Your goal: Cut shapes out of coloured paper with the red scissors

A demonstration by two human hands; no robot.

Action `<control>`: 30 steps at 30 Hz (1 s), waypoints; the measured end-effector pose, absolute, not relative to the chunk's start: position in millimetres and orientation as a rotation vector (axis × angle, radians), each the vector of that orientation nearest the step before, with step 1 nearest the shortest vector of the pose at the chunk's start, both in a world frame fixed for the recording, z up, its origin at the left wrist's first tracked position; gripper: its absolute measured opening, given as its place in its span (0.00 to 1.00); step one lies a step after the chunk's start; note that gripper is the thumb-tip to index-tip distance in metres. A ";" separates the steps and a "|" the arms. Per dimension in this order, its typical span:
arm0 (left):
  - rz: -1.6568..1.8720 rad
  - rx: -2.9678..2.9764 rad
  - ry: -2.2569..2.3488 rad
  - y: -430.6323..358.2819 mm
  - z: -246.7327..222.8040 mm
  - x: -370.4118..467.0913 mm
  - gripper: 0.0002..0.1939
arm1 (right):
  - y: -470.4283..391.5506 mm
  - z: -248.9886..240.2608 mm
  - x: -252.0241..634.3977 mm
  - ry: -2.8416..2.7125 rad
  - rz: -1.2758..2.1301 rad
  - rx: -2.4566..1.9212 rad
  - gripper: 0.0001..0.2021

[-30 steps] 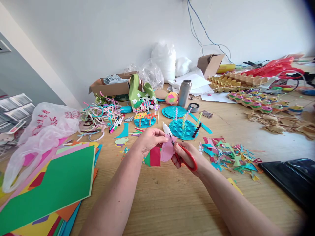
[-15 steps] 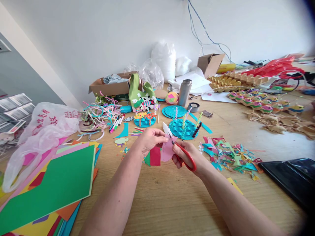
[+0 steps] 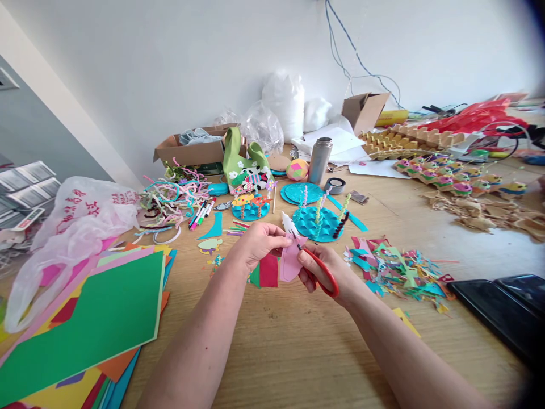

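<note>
My left hand (image 3: pixel 272 243) pinches a piece of pink paper (image 3: pixel 290 266) by its upper edge. Around the red-handled scissors (image 3: pixel 327 275) my right hand (image 3: pixel 327 267) is closed, and the blades meet the paper near its upper right side. A drawn curved line shows faintly on the pink piece. Just beyond my fingers lies a white cut-out shape (image 3: pixel 289 222). Below the left hand rest red (image 3: pixel 268 271) and green (image 3: pixel 255 276) paper pieces. A blue round base (image 3: pixel 313 227) with upright fuzzy stems stands behind my right hand.
Coloured sheets (image 3: pixel 123 301) are stacked at the left, beside a plastic bag (image 3: pixel 85 221). Paper scraps (image 3: pixel 400 270) lie to the right, near a black phone-like device (image 3: pixel 489 309). Pipe cleaners (image 3: pixel 170 196), markers (image 3: pixel 202 214), a metal flask (image 3: pixel 319 161) and painted egg cartons (image 3: pixel 460 173) stand farther back.
The hands have hardly moved. The pink paper and scissors have shifted very slightly, with the blades still at the paper's edge.
</note>
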State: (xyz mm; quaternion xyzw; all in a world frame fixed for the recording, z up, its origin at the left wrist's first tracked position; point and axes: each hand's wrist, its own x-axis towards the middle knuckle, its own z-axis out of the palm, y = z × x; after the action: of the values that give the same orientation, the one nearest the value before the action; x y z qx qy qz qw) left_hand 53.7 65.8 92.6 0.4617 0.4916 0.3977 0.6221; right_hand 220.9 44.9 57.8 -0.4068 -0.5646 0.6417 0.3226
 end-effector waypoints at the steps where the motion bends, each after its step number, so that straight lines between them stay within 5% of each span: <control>1: 0.913 1.062 1.130 66.0 92.3 53.6 0.12 | 45.0 57.6 221.1 -1.480 1.684 -1.070 0.23; 30: 0.939 1.043 1.129 63.7 96.9 55.4 0.12 | 46.9 54.2 220.7 -1.486 1.687 -1.088 0.21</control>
State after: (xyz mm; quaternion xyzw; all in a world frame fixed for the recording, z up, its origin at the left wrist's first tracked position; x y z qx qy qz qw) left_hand 55.4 63.7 96.9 0.4539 0.4913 0.4085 0.6211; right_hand 220.7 46.9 54.2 -0.4132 -0.5644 0.6407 0.3166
